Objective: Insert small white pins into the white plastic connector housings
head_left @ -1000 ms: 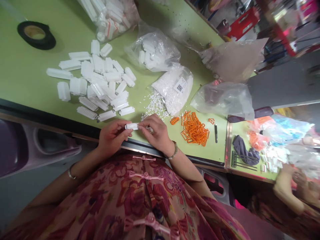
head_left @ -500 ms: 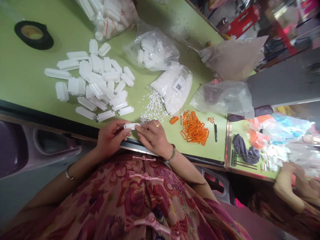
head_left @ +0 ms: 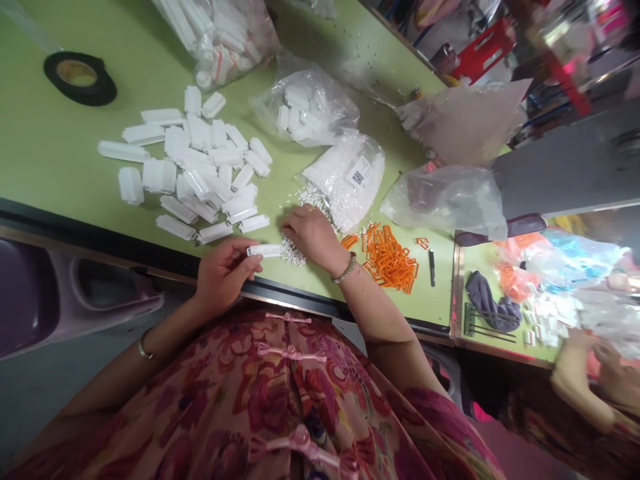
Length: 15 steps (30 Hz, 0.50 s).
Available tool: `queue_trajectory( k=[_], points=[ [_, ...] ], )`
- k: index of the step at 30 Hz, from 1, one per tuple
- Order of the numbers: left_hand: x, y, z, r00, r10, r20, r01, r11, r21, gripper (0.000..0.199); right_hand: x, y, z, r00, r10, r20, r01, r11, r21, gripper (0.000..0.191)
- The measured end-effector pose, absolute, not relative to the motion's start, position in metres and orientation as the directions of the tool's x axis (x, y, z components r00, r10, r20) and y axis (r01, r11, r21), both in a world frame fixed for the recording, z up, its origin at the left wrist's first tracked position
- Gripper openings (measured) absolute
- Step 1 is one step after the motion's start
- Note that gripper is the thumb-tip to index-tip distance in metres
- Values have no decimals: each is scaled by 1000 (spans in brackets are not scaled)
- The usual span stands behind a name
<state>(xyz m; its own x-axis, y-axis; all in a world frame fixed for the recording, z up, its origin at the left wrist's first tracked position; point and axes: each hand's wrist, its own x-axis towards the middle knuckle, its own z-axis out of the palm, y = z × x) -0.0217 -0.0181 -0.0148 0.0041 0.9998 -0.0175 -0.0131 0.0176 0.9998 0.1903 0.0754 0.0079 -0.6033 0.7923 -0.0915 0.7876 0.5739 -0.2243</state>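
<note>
My left hand (head_left: pixel 226 268) pinches one end of a white plastic housing (head_left: pixel 265 251), a long narrow piece held level near the table's front edge. Over a heap of tiny white plastic pieces (head_left: pixel 293 252) lies my right hand (head_left: pixel 311 235), its fingers bent down into them; whether they grip any is hidden. Behind that hand rests a clear bag of the same tiny pieces (head_left: pixel 345 177) with a printed label. Just right of my right hand is a pile of orange plastic frames (head_left: pixel 390 260). Many more white housings (head_left: pixel 200 160) are heaped to the left.
A roll of black tape (head_left: pixel 80 77) lies at the far left. Clear bags of white parts (head_left: pixel 227 47) stand behind the heap. A small black tool (head_left: pixel 432 268) lies right of the orange pile. At the adjoining table, a co-worker's hands (head_left: pixel 590 360) are among white parts.
My right hand has left the white housing and moved up and right onto the tiny white pieces. My left hand still holds the housing in nearly the same place.
</note>
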Motion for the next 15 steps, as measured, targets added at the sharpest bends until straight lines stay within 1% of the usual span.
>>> queue_trajectory(
  k=[2, 5, 7, 8, 10, 12, 14, 15],
  points=[
    [-21, -17, -14, 4, 1000, -20, -16, 20, 1000, 23, 191, 75, 6, -604, 794, -75, 785, 577, -225, 26],
    [-21, -17, -13, 10, 1000, -20, -19, 20, 1000, 24, 194, 73, -3, -591, 806, -10, 786, 574, -229, 25],
    [-21, -17, -13, 15, 1000, -16, -19, 16, 1000, 24, 196, 73, -8, -576, 817, 35, 785, 564, -256, 24],
    [-21, -17, -13, 16, 1000, -16, -18, 16, 1000, 24, 197, 73, -10, -569, 820, 58, 776, 560, -290, 24],
    [-21, -17, -13, 19, 1000, -23, -13, 23, 1000, 24, 200, 72, -9, -552, 826, 114, 732, 545, -409, 22],
    [-21, -17, -13, 19, 999, -32, -12, 32, 999, 25, 203, 66, -4, -529, 833, 160, 636, 515, -576, 19],
    [-21, -17, -14, 16, 999, -34, -22, 34, 999, 26, 204, 56, 4, -518, 839, 166, 520, 462, -718, 18],
    [-21, -17, -15, 15, 999, -33, -29, 34, 999, 27, 205, 51, 7, -524, 838, 149, 480, 435, -762, 19]
  ],
)
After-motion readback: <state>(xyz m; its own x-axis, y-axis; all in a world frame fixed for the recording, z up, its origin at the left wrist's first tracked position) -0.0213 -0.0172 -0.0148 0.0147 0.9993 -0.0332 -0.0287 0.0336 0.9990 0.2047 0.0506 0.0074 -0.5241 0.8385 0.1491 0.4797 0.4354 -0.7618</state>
